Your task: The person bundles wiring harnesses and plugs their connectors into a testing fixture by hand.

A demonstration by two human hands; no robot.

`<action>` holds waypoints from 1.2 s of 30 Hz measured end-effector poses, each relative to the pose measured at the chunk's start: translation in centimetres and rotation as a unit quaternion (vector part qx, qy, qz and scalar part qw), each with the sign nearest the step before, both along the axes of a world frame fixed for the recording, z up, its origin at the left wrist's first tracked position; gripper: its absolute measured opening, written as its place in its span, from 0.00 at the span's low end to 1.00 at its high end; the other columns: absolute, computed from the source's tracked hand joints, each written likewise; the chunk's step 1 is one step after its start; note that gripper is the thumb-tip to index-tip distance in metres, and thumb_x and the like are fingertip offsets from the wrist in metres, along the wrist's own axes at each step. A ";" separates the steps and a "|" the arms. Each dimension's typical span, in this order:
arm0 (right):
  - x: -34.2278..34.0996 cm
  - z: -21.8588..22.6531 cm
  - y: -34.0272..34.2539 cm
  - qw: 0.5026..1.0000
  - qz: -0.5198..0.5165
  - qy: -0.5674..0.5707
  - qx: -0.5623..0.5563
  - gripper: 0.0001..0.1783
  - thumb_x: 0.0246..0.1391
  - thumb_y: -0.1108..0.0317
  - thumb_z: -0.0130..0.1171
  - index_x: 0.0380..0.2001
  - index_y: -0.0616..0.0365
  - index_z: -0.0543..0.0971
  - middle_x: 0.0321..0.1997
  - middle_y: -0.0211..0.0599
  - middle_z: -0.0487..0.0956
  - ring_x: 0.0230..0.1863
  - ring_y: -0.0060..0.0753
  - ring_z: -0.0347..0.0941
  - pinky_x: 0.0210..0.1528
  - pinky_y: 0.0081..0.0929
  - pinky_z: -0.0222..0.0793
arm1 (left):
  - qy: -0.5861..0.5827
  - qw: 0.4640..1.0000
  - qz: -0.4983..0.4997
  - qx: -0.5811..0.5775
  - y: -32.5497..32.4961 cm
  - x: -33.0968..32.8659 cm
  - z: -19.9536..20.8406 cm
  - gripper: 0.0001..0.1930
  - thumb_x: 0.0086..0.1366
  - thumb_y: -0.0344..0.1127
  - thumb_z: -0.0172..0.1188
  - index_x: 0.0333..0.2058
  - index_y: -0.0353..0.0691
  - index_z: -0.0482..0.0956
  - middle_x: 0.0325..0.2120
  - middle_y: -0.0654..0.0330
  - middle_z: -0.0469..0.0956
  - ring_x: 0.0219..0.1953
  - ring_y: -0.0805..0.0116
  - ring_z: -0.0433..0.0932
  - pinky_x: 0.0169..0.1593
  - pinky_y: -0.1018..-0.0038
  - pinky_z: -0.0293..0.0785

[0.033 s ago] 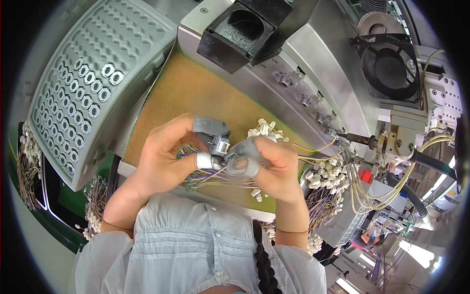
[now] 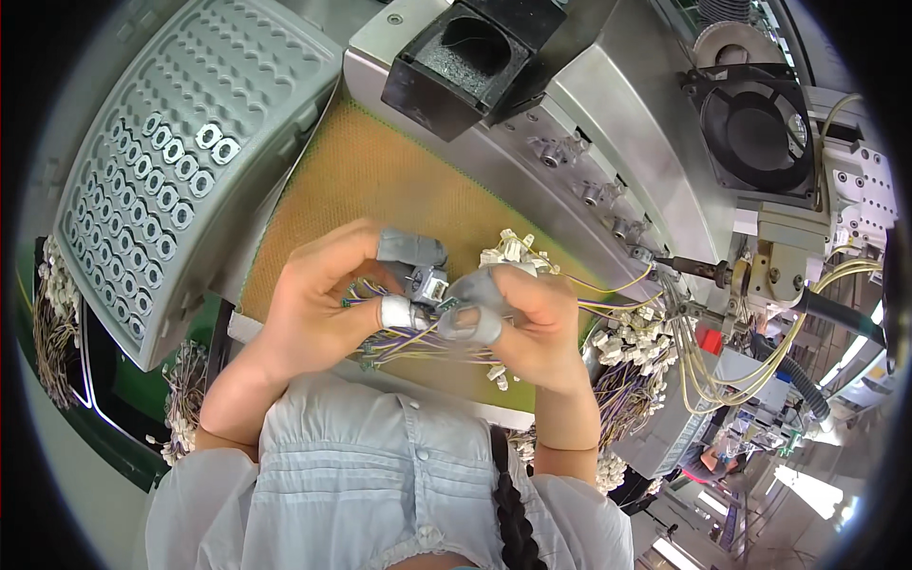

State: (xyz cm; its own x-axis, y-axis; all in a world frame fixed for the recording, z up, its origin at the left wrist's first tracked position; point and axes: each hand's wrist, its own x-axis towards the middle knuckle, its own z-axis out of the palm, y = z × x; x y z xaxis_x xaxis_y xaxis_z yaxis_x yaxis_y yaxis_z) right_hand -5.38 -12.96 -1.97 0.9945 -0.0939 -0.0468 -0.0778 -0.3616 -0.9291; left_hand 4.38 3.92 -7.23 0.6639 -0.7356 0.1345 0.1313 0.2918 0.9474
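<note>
My left hand (image 2: 328,285) pinches a small grey metal part (image 2: 429,284) with a squarish pale face between a grey-covered finger and a white-wrapped thumb. Close against it, my right hand (image 2: 522,318) grips a small green circuit board (image 2: 446,304) between its grey-covered finger and thumb. The two pieces nearly meet; whether they touch is hidden by the fingertips. Beneath both hands lies a bundle of purple, yellow and white wires (image 2: 418,350), some with small green ends at the left. White connectors (image 2: 513,249) are heaped just beyond my right hand.
An orange-brown mat (image 2: 332,171) covers the bench. At left stands a grey tray (image 2: 271,71) holding several metal rings. Behind are a black box (image 2: 456,76) and a steel machine (image 2: 627,104). A soldering-iron-like tool (image 2: 698,271) and a fan (image 2: 755,133) are at right, above piled connectors (image 2: 632,347).
The small metal part has shifted very slightly between my fingers. Both hands otherwise keep their place and grip.
</note>
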 end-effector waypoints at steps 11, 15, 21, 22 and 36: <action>0.2 1.2 -0.8 0.990 0.042 0.119 0.061 0.04 0.43 0.75 0.60 0.22 0.64 0.75 0.16 0.25 0.70 0.15 0.13 0.64 0.16 0.13 0.55 | -0.127 0.988 -0.066 0.052 -0.3 1.6 1.4 0.18 0.39 0.17 0.56 0.34 0.33 0.77 0.30 0.56 0.74 0.32 0.65 0.75 0.34 0.76 0.71; 0.6 0.8 -0.9 0.973 0.005 0.152 0.176 0.03 0.46 0.74 0.59 0.23 0.62 0.77 0.17 0.27 0.73 0.17 0.13 0.66 0.17 0.12 0.59 | -0.248 0.964 0.073 0.056 -0.6 0.5 1.7 0.18 0.38 0.17 0.55 0.33 0.34 0.77 0.28 0.56 0.74 0.31 0.62 0.75 0.33 0.76 0.71; 0.0 -0.7 -2.3 0.951 0.015 0.183 0.247 0.03 0.48 0.76 0.55 0.28 0.63 0.77 0.24 0.33 0.78 0.24 0.16 0.73 0.19 0.12 0.68 | -0.370 0.923 -0.041 0.102 -1.5 2.5 3.0 0.14 0.37 0.18 0.54 0.28 0.34 0.76 0.26 0.56 0.72 0.28 0.61 0.73 0.30 0.73 0.69; 0.3 -1.0 -2.3 0.952 0.013 0.166 0.255 0.04 0.48 0.76 0.55 0.30 0.63 0.76 0.25 0.34 0.78 0.24 0.17 0.73 0.20 0.12 0.68 | -0.328 0.939 -0.058 0.082 -1.9 2.9 3.1 0.13 0.37 0.18 0.54 0.27 0.34 0.75 0.25 0.56 0.72 0.27 0.61 0.72 0.30 0.73 0.68; 0.3 -2.3 0.5 0.942 -0.227 0.020 0.247 0.17 0.49 0.60 0.55 0.34 0.65 0.74 0.20 0.34 0.74 0.15 0.20 0.68 0.13 0.17 0.64 | -0.446 0.852 -0.006 0.274 4.9 1.7 -3.3 0.17 0.37 0.25 0.60 0.32 0.38 0.75 0.35 0.55 0.69 0.38 0.54 0.67 0.42 0.68 0.66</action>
State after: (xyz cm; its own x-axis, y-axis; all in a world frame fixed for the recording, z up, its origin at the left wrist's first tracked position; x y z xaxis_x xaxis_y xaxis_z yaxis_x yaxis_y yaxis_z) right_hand -5.07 -12.42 -4.30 0.8539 -0.4657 -0.2322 -0.1578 0.1933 -0.9684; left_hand 6.08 8.79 -10.50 0.4695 -0.8564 0.2148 -0.7122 -0.2235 0.6654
